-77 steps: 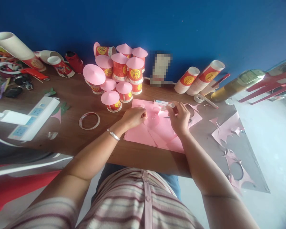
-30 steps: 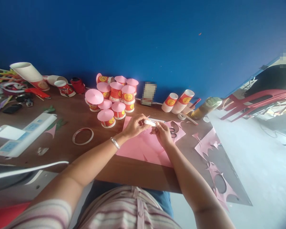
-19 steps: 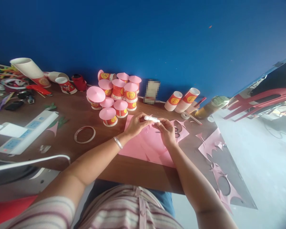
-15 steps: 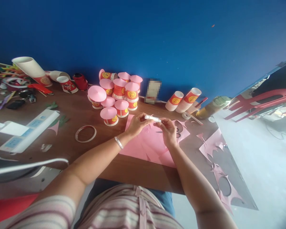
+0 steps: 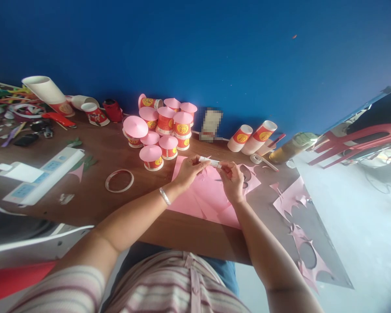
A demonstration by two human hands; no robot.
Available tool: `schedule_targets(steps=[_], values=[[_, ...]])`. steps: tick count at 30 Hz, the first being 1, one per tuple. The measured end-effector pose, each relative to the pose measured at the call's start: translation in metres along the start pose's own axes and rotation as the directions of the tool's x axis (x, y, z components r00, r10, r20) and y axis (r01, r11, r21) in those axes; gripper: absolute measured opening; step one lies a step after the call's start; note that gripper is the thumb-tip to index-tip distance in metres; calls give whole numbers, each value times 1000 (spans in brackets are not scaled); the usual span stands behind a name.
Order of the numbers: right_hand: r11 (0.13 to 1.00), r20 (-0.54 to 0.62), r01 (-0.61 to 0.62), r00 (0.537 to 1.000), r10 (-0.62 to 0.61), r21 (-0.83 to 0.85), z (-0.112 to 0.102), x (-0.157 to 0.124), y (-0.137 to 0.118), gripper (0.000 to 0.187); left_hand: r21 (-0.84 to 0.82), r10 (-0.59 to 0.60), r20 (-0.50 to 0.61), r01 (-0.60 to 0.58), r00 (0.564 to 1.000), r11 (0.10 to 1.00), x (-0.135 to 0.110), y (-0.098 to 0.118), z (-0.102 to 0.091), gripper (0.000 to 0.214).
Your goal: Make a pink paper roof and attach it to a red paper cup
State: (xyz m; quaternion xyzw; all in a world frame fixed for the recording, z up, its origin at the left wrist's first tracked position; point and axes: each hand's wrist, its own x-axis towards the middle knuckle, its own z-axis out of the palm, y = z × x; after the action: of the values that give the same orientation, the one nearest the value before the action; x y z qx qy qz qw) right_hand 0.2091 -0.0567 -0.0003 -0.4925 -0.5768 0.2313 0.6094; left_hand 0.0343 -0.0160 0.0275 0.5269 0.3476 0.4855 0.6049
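A small white tube lies level between my two hands above the table; I cannot make out its exact kind. My left hand pinches its left end with thumb and fingers. At the other end, the fingertips of my right hand are closed on it. Beneath both hands are pink paper sheets, partly covered by my arms. Scissors lie on the paper just beyond my right hand, with only part of them showing. Left of the paper, several red paper cups with pink cone tops stand grouped together.
A power strip and a cardboard ring lie to the left. Red-and-white cup stacks, a tape roll and a bottle are at the back right. Pink paper scraps lie along the right edge.
The view has shifted slightly, so the table things sit a little further right. Both hands keep hold of the white tube, which looks slightly turned.
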Motion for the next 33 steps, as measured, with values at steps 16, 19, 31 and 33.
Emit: schedule_targets(steps=[16, 19, 31, 33], values=[[830, -2, -322, 932, 362, 456, -6, 8, 9, 39, 409, 230, 48, -229, 972, 883, 31, -15, -43, 31], [853, -73, -304, 928, 366, 424, -11, 11, 15, 41, 622, 294, -23, -217, 955, 752, 41, -17, -59, 19], [882, 58, -393, 918, 392, 261, -9, 8, 22, 50, 761, 67, 214, -209, 975, 615, 37, -10, -70, 14], [881, 74, -401, 916, 395, 252, -8, 7, 22, 51, 665, 70, 165, -164, 984, 729, 36, -10, -64, 23]])
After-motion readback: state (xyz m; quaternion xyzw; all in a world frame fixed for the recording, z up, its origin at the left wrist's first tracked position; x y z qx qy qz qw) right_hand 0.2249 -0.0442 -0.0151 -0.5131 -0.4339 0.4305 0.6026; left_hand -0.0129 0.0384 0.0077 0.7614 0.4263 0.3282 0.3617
